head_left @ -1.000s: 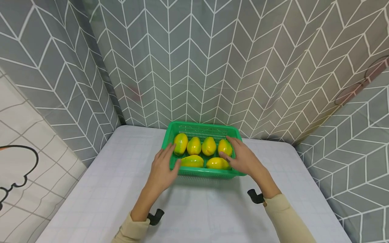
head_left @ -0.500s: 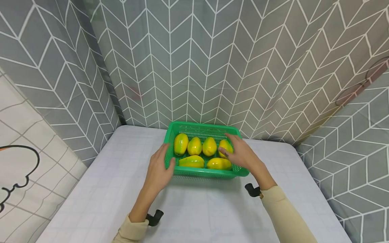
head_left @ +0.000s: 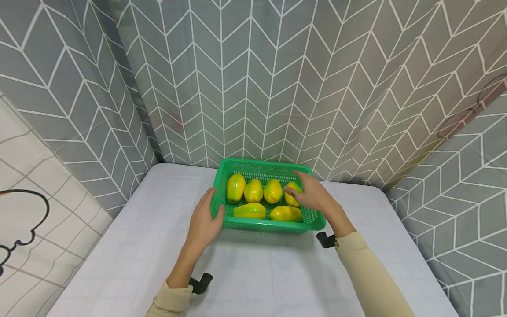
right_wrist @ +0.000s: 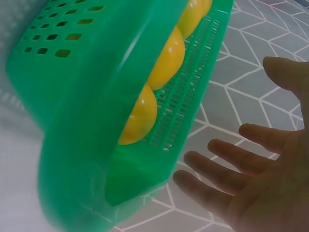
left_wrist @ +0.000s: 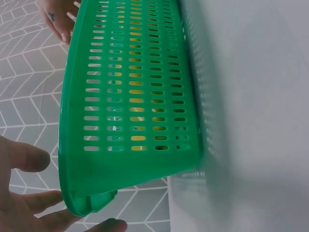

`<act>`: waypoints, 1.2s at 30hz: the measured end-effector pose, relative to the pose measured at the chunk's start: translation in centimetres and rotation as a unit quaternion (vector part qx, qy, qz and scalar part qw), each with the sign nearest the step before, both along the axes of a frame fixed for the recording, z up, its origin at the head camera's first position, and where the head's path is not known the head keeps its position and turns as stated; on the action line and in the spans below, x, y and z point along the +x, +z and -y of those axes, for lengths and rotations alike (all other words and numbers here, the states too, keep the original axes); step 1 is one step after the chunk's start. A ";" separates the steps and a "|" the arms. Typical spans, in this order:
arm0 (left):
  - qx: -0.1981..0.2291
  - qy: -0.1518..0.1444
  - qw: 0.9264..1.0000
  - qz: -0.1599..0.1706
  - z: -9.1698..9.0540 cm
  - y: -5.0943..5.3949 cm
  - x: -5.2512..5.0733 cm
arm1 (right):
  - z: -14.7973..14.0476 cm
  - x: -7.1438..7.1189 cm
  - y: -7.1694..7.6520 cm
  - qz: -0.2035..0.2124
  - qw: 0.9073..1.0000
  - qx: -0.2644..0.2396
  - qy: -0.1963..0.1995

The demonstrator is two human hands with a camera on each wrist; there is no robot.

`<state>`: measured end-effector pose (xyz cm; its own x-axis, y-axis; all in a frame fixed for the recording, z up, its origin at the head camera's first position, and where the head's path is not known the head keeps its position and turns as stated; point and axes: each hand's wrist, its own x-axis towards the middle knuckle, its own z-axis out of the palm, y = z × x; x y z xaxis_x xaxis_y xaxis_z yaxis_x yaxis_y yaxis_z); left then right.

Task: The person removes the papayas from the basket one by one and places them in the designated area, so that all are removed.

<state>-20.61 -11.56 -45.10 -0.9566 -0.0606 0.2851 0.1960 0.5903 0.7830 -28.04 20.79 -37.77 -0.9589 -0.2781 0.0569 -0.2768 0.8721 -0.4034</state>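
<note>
A green plastic basket [head_left: 264,225] with slotted walls stands near the table's far edge. Several glossy yellow-green fruits [head_left: 253,190] lie in it, a back row and two in front; their kind is uncertain. At the basket's left end is my left hand [head_left: 203,223], fingers extended; in the left wrist view its fingers [left_wrist: 29,157] spread around the rim corner, and contact cannot be told. My right hand [head_left: 314,196] is above the basket's right end, partly hiding the rightmost back fruit [head_left: 292,196]. In the right wrist view its fingers [right_wrist: 212,174] are spread, apart from the basket, holding nothing.
The basket rests on a table with a white cloth [head_left: 261,273]. Grey cloth with a white chevron pattern [head_left: 253,88] hangs close behind the basket and along the sides. A white gridded cloth [head_left: 35,189] hangs at the left.
My left hand has drawn left and slightly down, from over the basket's left end to its outer side. The right hand has shifted slightly left and up. Fruits and basket look nearly unmoved.
</note>
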 end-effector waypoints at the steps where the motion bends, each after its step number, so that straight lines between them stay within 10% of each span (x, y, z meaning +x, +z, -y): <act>1: 0.001 0.000 1.000 0.003 0.0 0.0 0.0 | 0.0 -0.1 0.0 0.002 1.000 -0.001 0.000; 36: 0.029 -0.002 0.999 0.036 0.4 -0.8 -0.2 | 1.0 -4.8 -0.8 0.057 0.998 0.038 -0.008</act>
